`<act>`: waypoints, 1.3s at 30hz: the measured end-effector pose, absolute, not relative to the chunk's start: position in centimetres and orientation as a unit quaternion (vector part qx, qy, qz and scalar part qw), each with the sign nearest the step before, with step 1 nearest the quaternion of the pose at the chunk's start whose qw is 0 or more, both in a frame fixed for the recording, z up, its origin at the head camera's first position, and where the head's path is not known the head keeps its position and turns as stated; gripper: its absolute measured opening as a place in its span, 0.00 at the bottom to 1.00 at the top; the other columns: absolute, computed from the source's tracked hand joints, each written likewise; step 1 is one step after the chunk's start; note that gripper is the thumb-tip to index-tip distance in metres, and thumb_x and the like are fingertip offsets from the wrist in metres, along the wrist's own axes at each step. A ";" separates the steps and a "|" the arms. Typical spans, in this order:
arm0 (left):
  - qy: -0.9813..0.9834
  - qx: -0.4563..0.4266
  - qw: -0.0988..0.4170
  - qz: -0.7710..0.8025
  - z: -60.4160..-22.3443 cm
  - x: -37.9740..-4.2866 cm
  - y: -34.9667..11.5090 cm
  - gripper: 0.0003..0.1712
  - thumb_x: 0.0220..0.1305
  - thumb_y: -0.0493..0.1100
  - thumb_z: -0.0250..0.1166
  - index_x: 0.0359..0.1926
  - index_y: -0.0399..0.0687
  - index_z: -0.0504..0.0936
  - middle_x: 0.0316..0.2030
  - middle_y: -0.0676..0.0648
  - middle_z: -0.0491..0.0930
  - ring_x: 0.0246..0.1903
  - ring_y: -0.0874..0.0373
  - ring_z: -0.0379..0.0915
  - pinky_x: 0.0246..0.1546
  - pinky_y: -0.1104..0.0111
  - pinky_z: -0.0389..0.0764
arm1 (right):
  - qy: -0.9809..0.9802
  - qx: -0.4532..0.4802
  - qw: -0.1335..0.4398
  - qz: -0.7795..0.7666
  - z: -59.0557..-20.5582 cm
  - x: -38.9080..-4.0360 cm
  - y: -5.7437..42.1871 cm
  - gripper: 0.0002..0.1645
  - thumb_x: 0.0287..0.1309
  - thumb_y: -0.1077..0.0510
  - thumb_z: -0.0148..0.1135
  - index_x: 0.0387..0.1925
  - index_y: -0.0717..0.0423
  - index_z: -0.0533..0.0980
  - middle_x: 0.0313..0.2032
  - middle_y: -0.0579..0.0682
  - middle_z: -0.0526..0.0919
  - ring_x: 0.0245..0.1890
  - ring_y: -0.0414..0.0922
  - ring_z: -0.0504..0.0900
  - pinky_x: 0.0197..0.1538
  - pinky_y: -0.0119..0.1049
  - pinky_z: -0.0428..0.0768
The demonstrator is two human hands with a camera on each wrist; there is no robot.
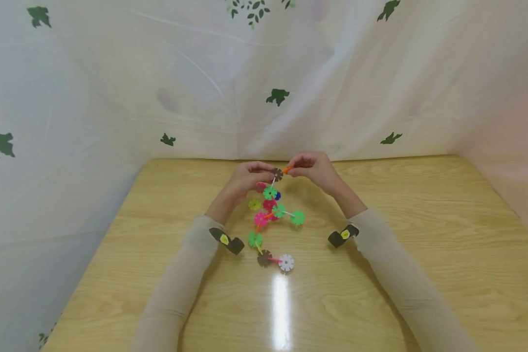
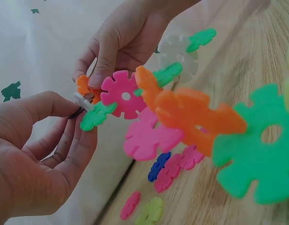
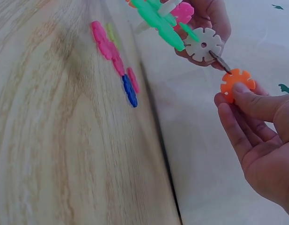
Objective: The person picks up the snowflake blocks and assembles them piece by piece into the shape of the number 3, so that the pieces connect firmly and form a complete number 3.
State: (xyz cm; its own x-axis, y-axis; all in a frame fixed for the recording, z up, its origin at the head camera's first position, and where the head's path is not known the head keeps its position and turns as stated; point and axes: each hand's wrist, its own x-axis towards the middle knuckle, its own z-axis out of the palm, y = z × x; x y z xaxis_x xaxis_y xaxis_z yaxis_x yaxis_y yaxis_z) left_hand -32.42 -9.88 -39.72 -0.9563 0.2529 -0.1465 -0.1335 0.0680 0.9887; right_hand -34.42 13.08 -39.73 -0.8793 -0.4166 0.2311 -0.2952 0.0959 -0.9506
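My left hand (image 1: 245, 180) pinches the top of a chain of slotted flower discs, around a brown disc (image 1: 278, 174) and a white disc (image 3: 203, 46). Between the thumb and fingers of my right hand (image 1: 318, 170) is an orange disc (image 3: 248, 80). Seen from the right wrist, the brown disc stands edge-on and its end meets the orange disc's rim. From there the chain hangs towards me, with green discs (image 1: 297, 218), a pink disc (image 1: 260, 219) and another brown disc (image 1: 264, 258). A white disc (image 1: 286, 263) ends it.
Several loose discs lie on the wooden table (image 1: 422, 244) beneath the chain: a yellow disc (image 1: 254, 205), a blue disc (image 3: 129, 91) and pink discs (image 3: 104, 41). Behind the table's far edge hangs a pale curtain (image 1: 202, 98) with dark green prints.
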 end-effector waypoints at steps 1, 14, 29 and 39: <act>0.716 0.042 0.143 0.682 -39.7 -32.4 -9.9 0.12 0.63 0.35 0.69 0.48 0.41 0.84 0.33 0.54 0.87 0.34 0.59 0.84 0.32 0.70 0.83 | 0.736 -0.243 0.051 -0.630 -39.7 -34.4 13.0 0.09 0.60 0.73 0.66 0.41 0.77 0.79 0.31 0.41 0.87 0.36 0.41 0.88 0.45 0.30 0.87; 0.698 0.071 0.153 0.696 -39.3 -32.2 -10.0 0.13 0.61 0.27 0.68 0.48 0.33 0.83 0.31 0.51 0.87 0.32 0.60 0.86 0.50 0.56 0.87 | 0.741 -0.268 0.049 -0.614 -39.5 -34.3 13.6 0.07 0.58 0.73 0.69 0.37 0.76 0.81 0.31 0.43 0.89 0.33 0.39 0.88 0.44 0.36 0.88; 0.689 0.088 0.127 0.708 -39.1 -32.3 -10.1 0.11 0.58 0.24 0.68 0.43 0.30 0.85 0.25 0.51 0.87 0.24 0.60 0.85 0.29 0.71 0.87 | 0.727 -0.287 0.025 -0.623 -39.3 -34.2 13.1 0.03 0.55 0.79 0.66 0.33 0.77 0.83 0.30 0.49 0.90 0.31 0.38 0.89 0.41 0.33 0.89; 0.691 0.090 0.122 0.706 -39.6 -32.5 -10.2 0.09 0.58 0.24 0.69 0.36 0.39 0.88 0.25 0.49 0.87 0.24 0.60 0.84 0.27 0.71 0.85 | 0.747 -0.269 0.033 -0.607 -39.1 -33.8 12.6 0.03 0.55 0.77 0.67 0.34 0.77 0.83 0.33 0.61 0.89 0.32 0.42 0.90 0.42 0.37 0.89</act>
State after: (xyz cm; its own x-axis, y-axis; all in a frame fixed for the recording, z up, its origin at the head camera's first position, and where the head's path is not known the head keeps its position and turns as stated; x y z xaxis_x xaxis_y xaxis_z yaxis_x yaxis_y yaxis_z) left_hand -32.48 -10.19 -39.58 -0.9537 0.2980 -0.0415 -0.0479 -0.0140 0.9988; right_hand -33.81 12.63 -39.11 -0.8530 -0.4420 0.2776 -0.3621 0.1180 -0.9246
